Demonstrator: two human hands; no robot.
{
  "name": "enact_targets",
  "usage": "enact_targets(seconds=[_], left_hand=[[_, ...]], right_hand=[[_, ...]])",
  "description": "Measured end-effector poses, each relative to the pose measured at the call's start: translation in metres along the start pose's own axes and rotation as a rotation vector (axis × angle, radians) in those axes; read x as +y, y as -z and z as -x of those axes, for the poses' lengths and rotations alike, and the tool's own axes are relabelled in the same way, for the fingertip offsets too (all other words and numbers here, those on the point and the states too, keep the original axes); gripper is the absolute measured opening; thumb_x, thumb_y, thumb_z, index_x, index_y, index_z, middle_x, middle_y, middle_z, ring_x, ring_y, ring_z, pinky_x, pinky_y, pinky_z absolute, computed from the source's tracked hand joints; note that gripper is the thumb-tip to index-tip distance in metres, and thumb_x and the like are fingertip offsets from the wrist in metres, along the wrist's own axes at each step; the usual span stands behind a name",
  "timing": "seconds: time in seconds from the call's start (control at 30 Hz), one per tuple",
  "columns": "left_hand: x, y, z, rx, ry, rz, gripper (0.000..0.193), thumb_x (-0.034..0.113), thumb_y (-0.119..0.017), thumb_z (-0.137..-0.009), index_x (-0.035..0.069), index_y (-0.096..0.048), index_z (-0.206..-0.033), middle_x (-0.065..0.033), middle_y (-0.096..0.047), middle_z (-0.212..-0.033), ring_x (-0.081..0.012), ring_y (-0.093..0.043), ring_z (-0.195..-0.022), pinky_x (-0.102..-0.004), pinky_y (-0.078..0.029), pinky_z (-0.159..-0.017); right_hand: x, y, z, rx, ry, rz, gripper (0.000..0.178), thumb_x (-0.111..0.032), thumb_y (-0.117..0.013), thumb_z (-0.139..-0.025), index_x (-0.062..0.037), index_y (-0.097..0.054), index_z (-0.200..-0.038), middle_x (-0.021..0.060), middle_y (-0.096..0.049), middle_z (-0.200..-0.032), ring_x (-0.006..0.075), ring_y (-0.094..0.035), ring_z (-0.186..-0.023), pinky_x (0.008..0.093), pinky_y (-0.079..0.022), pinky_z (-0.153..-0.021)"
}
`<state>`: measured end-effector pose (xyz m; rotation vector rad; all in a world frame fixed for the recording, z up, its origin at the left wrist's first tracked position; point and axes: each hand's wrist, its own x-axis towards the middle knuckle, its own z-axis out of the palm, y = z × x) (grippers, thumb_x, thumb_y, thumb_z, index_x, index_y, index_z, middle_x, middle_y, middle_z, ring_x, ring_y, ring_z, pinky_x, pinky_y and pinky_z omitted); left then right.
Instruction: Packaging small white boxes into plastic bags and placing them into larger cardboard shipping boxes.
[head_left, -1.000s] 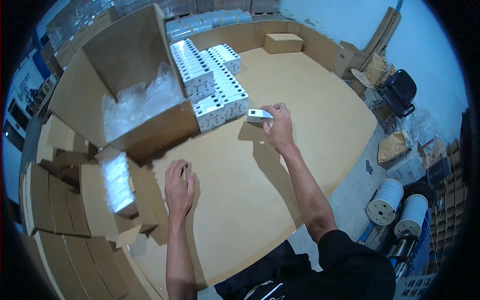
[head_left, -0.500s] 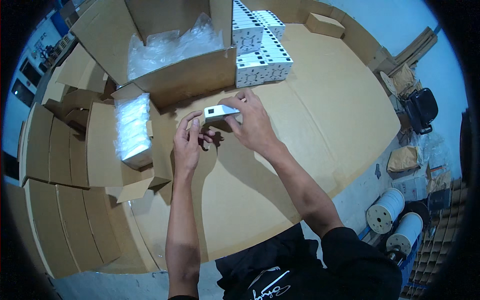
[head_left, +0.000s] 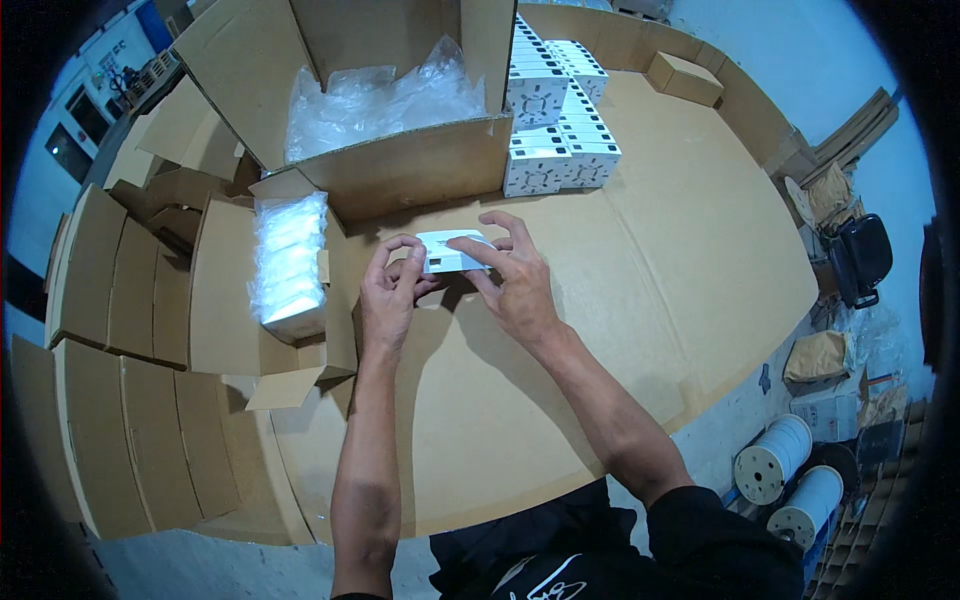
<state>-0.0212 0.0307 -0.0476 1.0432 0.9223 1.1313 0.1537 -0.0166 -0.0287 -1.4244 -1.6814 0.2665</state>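
Observation:
Above the cardboard-covered table, a small flat white box (head_left: 440, 252) with a dark square mark is held between my two hands. My left hand (head_left: 392, 285) pinches its left end between thumb and fingers. On the other end, my right hand (head_left: 515, 280) has its thumb below and a finger laid over the top face. Just left of my left hand stands an open carton (head_left: 270, 365) holding a row of bubble-wrapped packs (head_left: 290, 255). Beyond my hands, white printed boxes (head_left: 562, 165) are stacked in rows.
A large open carton (head_left: 420, 160) with clear plastic bags (head_left: 390, 105) stands at the back left. More open cartons (head_left: 120, 280) line the left side. A small brown box (head_left: 685, 78) sits at the far edge. Cable reels (head_left: 772, 458) and a black chair (head_left: 860, 260) are off the right side.
My left hand has closed on the left end of the white box, where it was apart before. The box has tipped so its broad face shows. The whole view has shifted slightly.

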Motion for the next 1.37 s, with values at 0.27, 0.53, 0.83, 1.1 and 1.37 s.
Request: enact_targets(seconds=[0.27,0.53,0.83,1.1,1.37], left_hand=[[-0.003,0.008,-0.003,-0.022,0.001,0.026,0.039,0.003,-0.067,-0.094,0.006,-0.053,-0.131,-0.0164,-0.067,-0.113,-0.0171,-0.067,-0.103,-0.0296,-0.059,-0.084],[-0.004,0.002,-0.002,-0.032,-0.171,-0.161,0.047,-0.004,-0.063,-0.093,-0.001,-0.048,-0.137,-0.0173,-0.065,-0.12,-0.02,-0.064,-0.112,-0.0328,-0.053,-0.099],[0.0,0.006,0.003,0.034,-0.23,-0.629,0.038,-0.001,-0.066,-0.09,0.001,-0.059,-0.127,-0.0173,-0.072,-0.116,-0.0259,-0.071,-0.11,-0.0373,-0.055,-0.097],[0.008,0.002,0.005,0.014,-0.201,-0.668,0.042,0.001,-0.069,-0.089,0.001,-0.057,-0.129,-0.0179,-0.071,-0.118,-0.0272,-0.069,-0.113,-0.0391,-0.054,-0.099],[0.011,0.002,0.008,0.163,-0.444,-0.596,0.064,-0.004,-0.058,-0.08,0.003,-0.047,-0.142,-0.0201,-0.063,-0.124,-0.0306,-0.062,-0.116,-0.0421,-0.048,-0.106]], right_hand=[[0.014,-0.008,-0.001,-0.061,-0.32,-0.412,0.028,-0.002,-0.074,-0.09,0.0,-0.061,-0.115,0.0103,-0.06,-0.111,0.0134,-0.066,-0.093,0.027,-0.059,-0.076],[0.036,-0.013,-0.006,0.013,-0.375,-0.65,0.021,0.003,-0.066,-0.094,0.0004,-0.05,-0.108,0.0062,-0.062,-0.1,0.0112,-0.064,-0.092,0.0258,-0.055,-0.083],[0.03,0.001,-0.008,-0.049,-0.263,-0.351,0.033,0.006,-0.067,-0.087,0.0013,-0.05,-0.115,0.0202,-0.07,-0.107,0.0314,-0.071,-0.107,0.0403,-0.055,-0.094],[0.033,0.006,-0.011,-0.156,-0.263,-0.342,0.041,0.006,-0.063,-0.087,0.0016,-0.051,-0.126,0.0229,-0.068,-0.118,0.0339,-0.067,-0.113,0.0412,-0.054,-0.096],[0.063,0.01,-0.013,-0.127,-0.165,-0.167,0.051,0.005,-0.055,-0.084,0.0002,-0.048,-0.135,0.0236,-0.063,-0.13,0.0349,-0.06,-0.127,0.0454,-0.047,-0.107]])
